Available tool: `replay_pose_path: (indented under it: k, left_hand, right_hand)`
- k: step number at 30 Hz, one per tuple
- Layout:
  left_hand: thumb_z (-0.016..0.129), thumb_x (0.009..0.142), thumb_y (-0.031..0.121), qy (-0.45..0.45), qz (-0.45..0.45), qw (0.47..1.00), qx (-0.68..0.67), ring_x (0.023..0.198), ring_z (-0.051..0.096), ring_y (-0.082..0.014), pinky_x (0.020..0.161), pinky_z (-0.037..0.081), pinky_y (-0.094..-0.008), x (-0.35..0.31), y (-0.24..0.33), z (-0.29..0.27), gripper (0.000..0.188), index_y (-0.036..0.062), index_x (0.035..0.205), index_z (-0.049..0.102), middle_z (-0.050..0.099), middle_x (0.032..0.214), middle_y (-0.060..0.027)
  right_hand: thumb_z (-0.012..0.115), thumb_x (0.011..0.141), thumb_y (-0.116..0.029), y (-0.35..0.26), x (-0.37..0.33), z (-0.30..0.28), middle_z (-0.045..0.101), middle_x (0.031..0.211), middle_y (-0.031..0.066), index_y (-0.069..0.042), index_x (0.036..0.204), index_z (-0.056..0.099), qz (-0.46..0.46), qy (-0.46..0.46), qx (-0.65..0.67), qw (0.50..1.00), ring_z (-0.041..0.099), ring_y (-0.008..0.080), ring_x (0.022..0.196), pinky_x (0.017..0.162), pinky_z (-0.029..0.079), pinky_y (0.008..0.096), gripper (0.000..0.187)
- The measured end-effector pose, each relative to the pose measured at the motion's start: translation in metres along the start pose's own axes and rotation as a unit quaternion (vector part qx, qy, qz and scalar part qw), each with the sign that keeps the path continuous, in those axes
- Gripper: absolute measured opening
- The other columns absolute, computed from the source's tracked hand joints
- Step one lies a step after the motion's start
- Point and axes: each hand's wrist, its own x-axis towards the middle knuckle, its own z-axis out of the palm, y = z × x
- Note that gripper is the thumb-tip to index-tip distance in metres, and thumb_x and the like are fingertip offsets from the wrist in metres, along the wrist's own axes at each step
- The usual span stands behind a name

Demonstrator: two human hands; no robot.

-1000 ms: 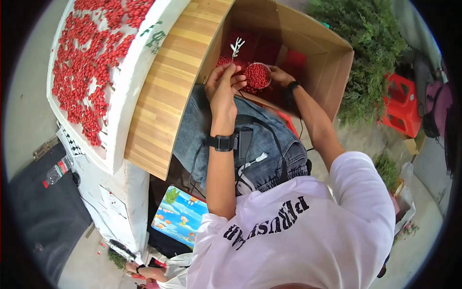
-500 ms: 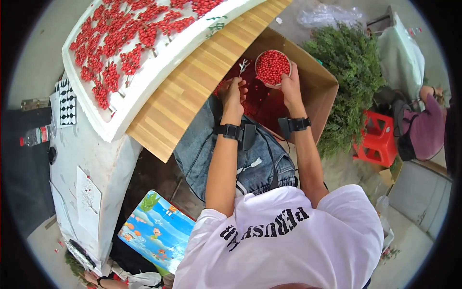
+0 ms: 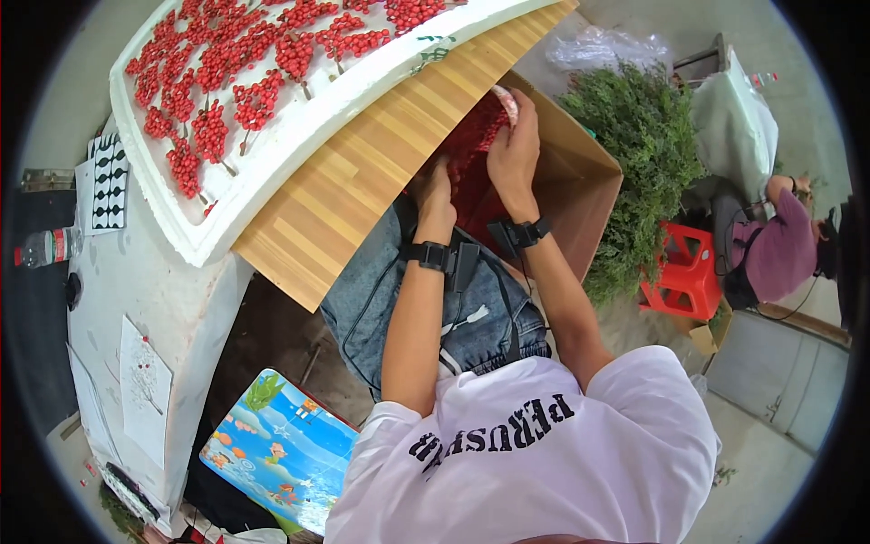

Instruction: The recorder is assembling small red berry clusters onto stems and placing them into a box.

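My right hand [image 3: 515,154] grips a round bowl [image 3: 507,102], tipped steeply on its side so that its pale wall shows. Red berries [image 3: 478,138] lie at its mouth, over the red-lined inside of a cardboard box [image 3: 582,186]. Low in the same box is my left hand [image 3: 437,192], close to the edge of a wood-striped board [image 3: 362,204]. Its fingers are mostly hidden in shadow and behind that edge, so what they hold does not show.
A white foam tray [image 3: 299,113] with red berry sprigs [image 3: 258,100] rests on the striped board. Green foliage [image 3: 630,145] and a red stool [image 3: 681,272] stand right of the box. At lower left is a colourful picture board [image 3: 281,453]. Another person [image 3: 779,245] sits far right.
My right hand has tipped the berry-filled bowl from upright onto its side, toward the left. My left hand has sunk lower into the box, and the white twig by its fingers no longer shows.
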Motion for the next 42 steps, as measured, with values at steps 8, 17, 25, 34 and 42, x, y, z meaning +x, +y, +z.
replay_pose_path:
  k: [8, 17, 25, 34, 42]
  left_hand:
    - [0.064, 0.085, 0.004, 0.000, 0.022, 0.999, -0.031, 0.092, 0.062, -0.0174, 0.073, 0.053, -0.0276, 0.000, -0.002, 0.020, 0.034, 0.0008, 0.118, 0.057, 0.064, 0.108, -0.0079]
    - [0.066, 0.085, 0.011, 0.047, 0.118, 0.991, -0.046, 0.060, 0.058, -0.0118, 0.052, 0.047, -0.0230, 0.044, -0.036, 0.013, 0.029, 0.0050, 0.113, 0.059, 0.066, 0.089, -0.0026]
    - [0.072, 0.083, 0.017, 0.002, 0.004, 1.000, 0.022, 0.064, 0.058, -0.0090, 0.048, 0.042, -0.0202, 0.025, -0.011, 0.036, 0.021, 0.0088, 0.100, 0.063, 0.063, 0.087, -0.0003]
    - [0.073, 0.082, 0.018, 0.002, 0.000, 1.000, 0.015, 0.064, 0.059, -0.0103, 0.051, 0.044, -0.0223, 0.060, -0.014, 0.059, 0.016, 0.0095, 0.093, 0.065, 0.062, 0.083, -0.0005]
    - [0.072, 0.083, 0.020, 0.008, -0.030, 0.999, 0.027, 0.068, 0.060, -0.0098, 0.055, 0.045, -0.0220, 0.098, -0.009, 0.073, 0.019, 0.0071, 0.096, 0.066, 0.064, 0.082, -0.0006]
  right_hand:
    - [0.046, 0.079, 0.011, 0.010, 0.007, 0.000, 0.045, 0.121, 0.0233, -0.005, 0.130, 0.045, -0.026, 0.000, -0.065, 0.998, 0.052, 0.0471, 0.104, 0.083, 0.046, 0.0496, 0.053]
    - [0.047, 0.079, 0.010, 0.020, 0.008, 0.006, 0.043, 0.123, 0.0249, -0.007, 0.130, 0.045, -0.037, -0.002, -0.039, 0.999, 0.054, 0.0482, 0.100, 0.079, 0.048, 0.0508, 0.054]
    - [0.049, 0.085, 0.002, 0.130, 0.018, 0.040, 0.045, 0.121, 0.0269, -0.005, 0.131, 0.043, 0.136, 0.110, -0.047, 0.983, 0.050, 0.0470, 0.106, 0.089, 0.043, 0.0496, 0.047]
    - [0.050, 0.091, -0.021, 0.318, -0.026, 0.204, 0.043, 0.127, 0.0284, -0.008, 0.127, 0.038, 0.189, -0.140, -0.169, 0.957, 0.061, 0.0472, 0.089, 0.074, 0.051, 0.0527, 0.040]
    - [0.051, 0.088, -0.023, 0.340, -0.040, 0.278, 0.051, 0.117, 0.0296, -0.009, 0.115, 0.051, 0.119, -0.461, -0.099, 0.874, 0.063, 0.0458, 0.080, 0.068, 0.053, 0.0516, 0.031]
